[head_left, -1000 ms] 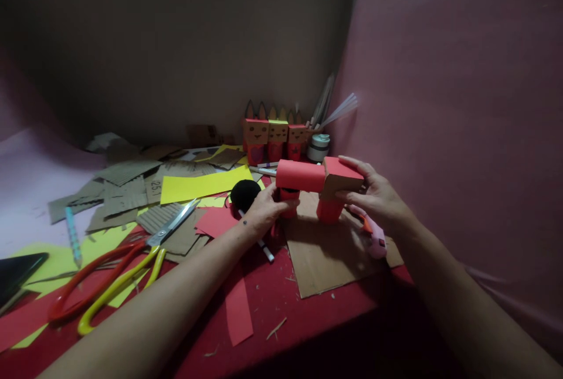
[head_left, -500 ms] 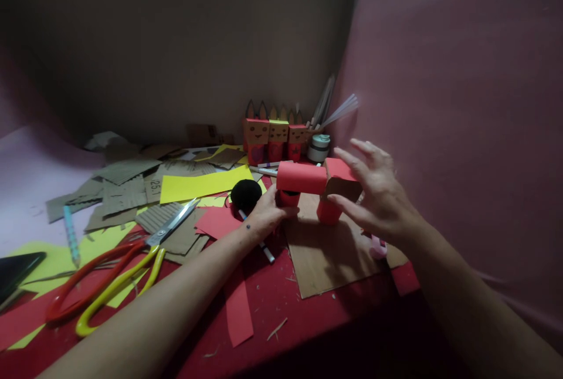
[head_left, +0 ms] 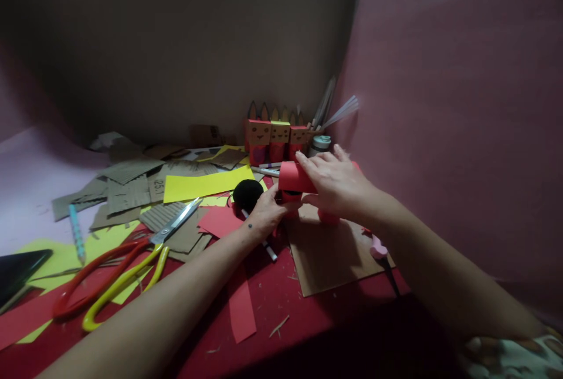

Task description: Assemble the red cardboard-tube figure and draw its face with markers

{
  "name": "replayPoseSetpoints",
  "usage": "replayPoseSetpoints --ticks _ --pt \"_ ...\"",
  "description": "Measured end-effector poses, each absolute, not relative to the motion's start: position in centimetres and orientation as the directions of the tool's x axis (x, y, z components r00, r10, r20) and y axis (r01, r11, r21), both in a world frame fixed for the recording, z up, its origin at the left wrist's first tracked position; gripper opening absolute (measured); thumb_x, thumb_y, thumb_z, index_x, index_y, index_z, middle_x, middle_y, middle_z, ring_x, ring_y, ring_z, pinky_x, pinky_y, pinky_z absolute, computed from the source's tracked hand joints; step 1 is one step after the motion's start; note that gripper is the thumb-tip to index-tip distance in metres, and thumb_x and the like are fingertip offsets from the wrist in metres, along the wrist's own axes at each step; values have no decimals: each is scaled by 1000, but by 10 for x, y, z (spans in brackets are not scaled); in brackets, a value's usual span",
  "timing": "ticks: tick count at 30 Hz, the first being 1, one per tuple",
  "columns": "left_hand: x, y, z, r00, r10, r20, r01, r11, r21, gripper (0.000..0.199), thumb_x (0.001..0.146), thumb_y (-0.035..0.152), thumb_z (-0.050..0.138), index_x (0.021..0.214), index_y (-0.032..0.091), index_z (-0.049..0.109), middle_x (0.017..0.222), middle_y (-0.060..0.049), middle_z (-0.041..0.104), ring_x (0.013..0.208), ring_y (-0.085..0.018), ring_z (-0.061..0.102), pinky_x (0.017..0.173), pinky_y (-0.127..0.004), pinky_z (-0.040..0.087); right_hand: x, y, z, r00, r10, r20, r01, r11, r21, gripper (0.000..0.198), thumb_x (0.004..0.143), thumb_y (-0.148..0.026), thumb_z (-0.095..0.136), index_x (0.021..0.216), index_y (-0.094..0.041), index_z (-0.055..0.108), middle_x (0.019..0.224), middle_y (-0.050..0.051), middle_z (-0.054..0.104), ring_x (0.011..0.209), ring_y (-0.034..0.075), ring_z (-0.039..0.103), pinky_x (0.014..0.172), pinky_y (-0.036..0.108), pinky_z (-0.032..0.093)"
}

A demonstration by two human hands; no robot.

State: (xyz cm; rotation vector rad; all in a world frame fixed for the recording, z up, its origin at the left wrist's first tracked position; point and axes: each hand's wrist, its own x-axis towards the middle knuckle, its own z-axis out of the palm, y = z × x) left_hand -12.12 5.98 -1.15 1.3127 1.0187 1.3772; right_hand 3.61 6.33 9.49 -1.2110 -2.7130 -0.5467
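My left hand is closed round a small red paper tube, low on the left side of the cardboard sheet. On top of this tube lies a wide red paper piece with a curved end. My right hand reaches over that piece, fingers along its upper side and thumb below its lower edge. Under the right palm, a second red tube stands on the cardboard; its top is mostly hidden by the hand. A black yarn ball sits just left of my left hand.
Large scissors lie at left among cardboard scraps and yellow paper. Behind stand three box-headed paper figures, a lidded jar and clear sticks. A pink object lies right of the cardboard.
My right hand has moved left from beside the second tube onto the red paper piece, now covering the second tube's top. My left hand keeps its hold.
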Motion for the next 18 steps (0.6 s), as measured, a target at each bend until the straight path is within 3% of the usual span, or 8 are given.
replayPoseSetpoints --ticks 4,9,14,18 --pt "-121 58 -11 10 977 211 -82 -210 974 41 63 30 82 98 14 68 91 -4 70 84 -20 61 79 -32 47 34 71 94 -687 693 218 725 638 257 64 89 -20 57 150 -12 41 131 18 65 117 35 60 110 59 35" --pt "-122 56 -8 6 977 212 -61 -212 975 33 63 27 81 89 15 67 82 -2 67 77 -18 58 73 -31 45 34 72 94 -690 688 223 723 644 250 60 90 -15 55 149 -15 44 131 17 66 117 35 62 109 61 35" --pt "-122 57 -11 27 976 215 -46 -213 976 32 63 25 81 90 17 67 80 -1 67 77 -19 58 74 -32 46 37 64 105 -700 679 220 714 662 228 69 90 -28 62 153 -16 38 138 18 61 124 39 56 110 60 34" --pt "-122 57 -11 30 978 207 -52 -205 977 33 61 21 80 91 18 65 72 2 62 72 -17 56 71 -31 46 59 58 111 -691 645 327 715 676 180 71 87 -33 65 152 -16 42 145 18 55 132 40 50 112 58 37"
